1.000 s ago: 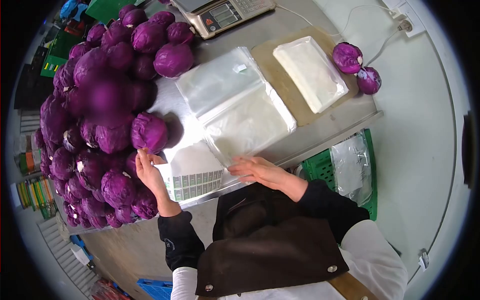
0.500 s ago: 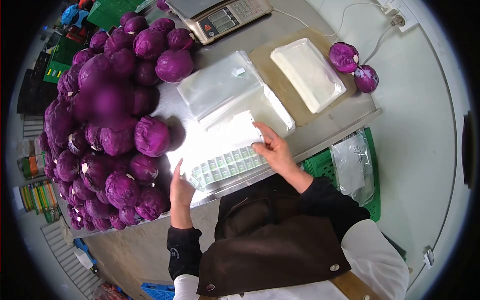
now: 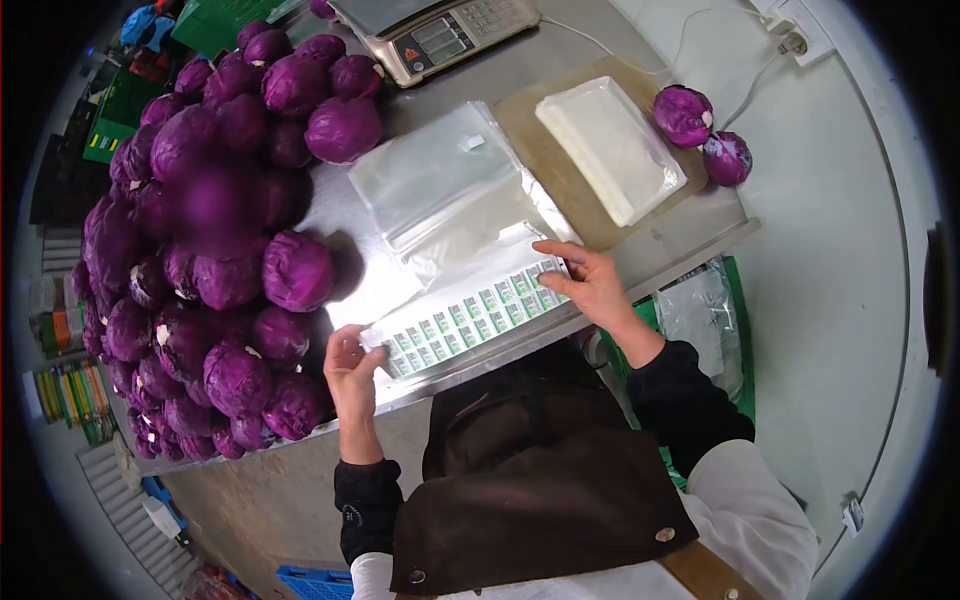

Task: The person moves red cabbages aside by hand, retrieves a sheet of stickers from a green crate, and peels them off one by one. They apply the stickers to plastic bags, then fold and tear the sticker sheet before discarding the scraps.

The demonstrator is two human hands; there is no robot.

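A sheet of labels point(image 3: 468, 318), with rows of small green-and-white stickers, lies at the front of the steel table. My left hand point(image 3: 354, 372) pinches its left end between thumb and fingers. At the opposite end, my right hand point(image 3: 590, 286) grips the sheet, thumb on top near the last stickers. Behind the sheet is a stack of clear plastic bags point(image 3: 430, 175), its near part overlapped by the sheet. A small white tag point(image 3: 471, 143) rests on the bags.
Many purple cabbages point(image 3: 297, 270) are heaped on the left. A scale point(image 3: 430, 45) stands at the back. On the right lie a pack of clear film or bags point(image 3: 612, 150) and two cabbages point(image 3: 683, 115) by the wall. A green crate point(image 3: 742, 330) sits below the table's right edge.
My left hand has closed on the label sheet's left end. The sheet has straightened and flattened, and my right hand has moved right with its other end.
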